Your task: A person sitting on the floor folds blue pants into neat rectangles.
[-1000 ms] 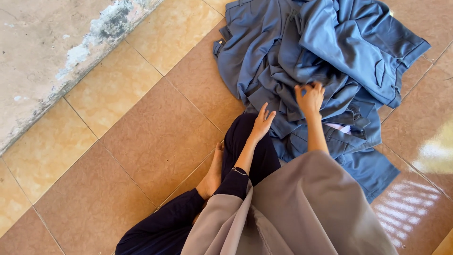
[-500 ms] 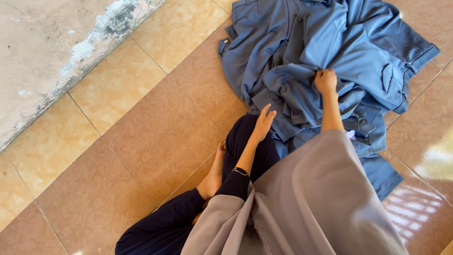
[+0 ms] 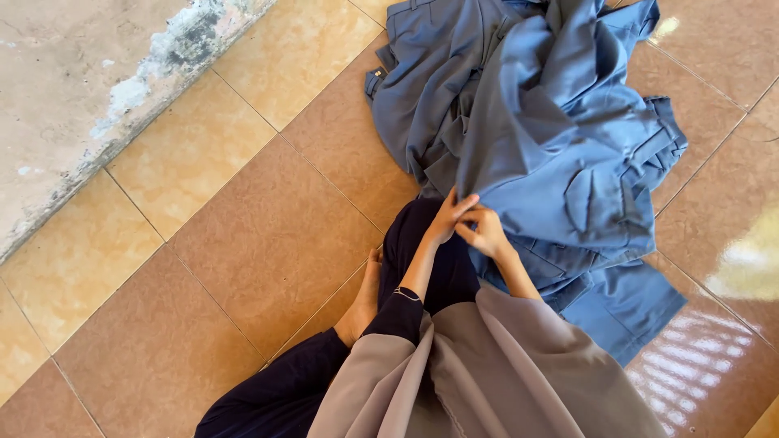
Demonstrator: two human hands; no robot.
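On the tiled floor (image 3: 243,243), a heap of blue garments (image 3: 527,138) lies just beyond the person's folded dark-clad knee (image 3: 426,243). Both hands meet at the near edge of that heap: the left hand (image 3: 449,217) and the right hand (image 3: 485,231) each pinch a fold of the blue cloth, fingertips touching. A bare foot (image 3: 361,300) rests beside the knee, away from the heap.

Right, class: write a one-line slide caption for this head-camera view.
Seated on a tiled floor, a person's left hand and right hand pinch an edge of a heap of blue-grey garments.
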